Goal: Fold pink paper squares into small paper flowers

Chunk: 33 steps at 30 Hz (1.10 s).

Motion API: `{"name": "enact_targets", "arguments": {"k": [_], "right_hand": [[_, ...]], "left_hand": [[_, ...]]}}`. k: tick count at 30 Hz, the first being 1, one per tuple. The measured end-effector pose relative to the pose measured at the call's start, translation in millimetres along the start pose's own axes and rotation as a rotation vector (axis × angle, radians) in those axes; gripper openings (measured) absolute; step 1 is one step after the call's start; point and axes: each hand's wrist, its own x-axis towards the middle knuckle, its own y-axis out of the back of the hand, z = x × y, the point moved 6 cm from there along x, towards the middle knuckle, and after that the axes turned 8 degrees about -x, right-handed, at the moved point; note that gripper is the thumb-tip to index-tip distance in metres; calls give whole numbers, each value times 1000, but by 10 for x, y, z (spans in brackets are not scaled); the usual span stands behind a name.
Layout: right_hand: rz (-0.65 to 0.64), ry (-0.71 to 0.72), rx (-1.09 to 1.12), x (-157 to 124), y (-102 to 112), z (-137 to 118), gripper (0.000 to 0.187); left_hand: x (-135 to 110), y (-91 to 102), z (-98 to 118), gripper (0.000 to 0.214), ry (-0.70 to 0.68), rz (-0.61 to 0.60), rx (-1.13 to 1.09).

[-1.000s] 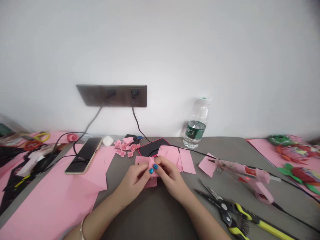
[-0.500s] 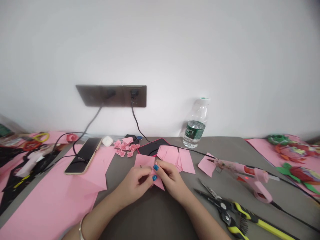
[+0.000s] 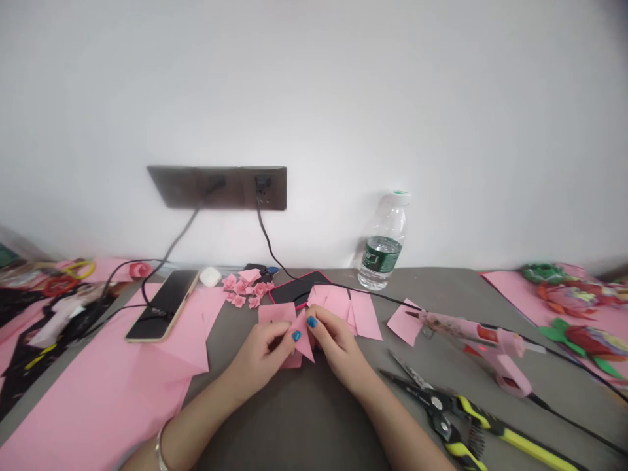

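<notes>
Between my two hands is a small folded piece of pink paper (image 3: 303, 335), its pointed corner hanging downward. My left hand (image 3: 267, 353) pinches its left side between thumb and finger. On the other side, my right hand (image 3: 336, 343) is closed on the paper's right edge, thumb uppermost. Behind my left fingers a flat pink paper square (image 3: 275, 314) shows in part. Just beyond my right hand lie several cut pink pieces (image 3: 366, 314). A cluster of small pink paper roses (image 3: 240, 291) sits beyond my left hand.
Large pink sheets (image 3: 122, 379) and a phone (image 3: 164, 306) lie at left. A water bottle (image 3: 381, 245) stands by the wall. To the right are a pink glue gun (image 3: 490, 353) with its cord and black-and-yellow pliers (image 3: 439, 409). Paper flowers (image 3: 583, 340) lie far right.
The folded paper has turned, and its pointed flap now stands out more clearly between my fingers. My hands have moved slightly apart, uncovering more of the pink square behind.
</notes>
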Motion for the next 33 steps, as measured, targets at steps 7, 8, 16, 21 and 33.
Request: {"name": "enact_targets", "arguments": {"k": [7,8,16,21,33], "right_hand": [[-164,-17,-39,-4,-104,-49,32],[-159,-27,-40,-3,-105,-38,32],[-19,-89,-53,23,-3,111,46],[79,-29,-26,26,78,35,41],[170,-31,27,44,108,101,24]], "left_hand": [[-14,110,35,37,-54,148,-7],[-21,113,43,37,-58,161,0],[-17,301,-77,37,11,396,-79],[20,354,-118,34,30,395,-136],[63,131,-37,24,83,180,-305]]}}
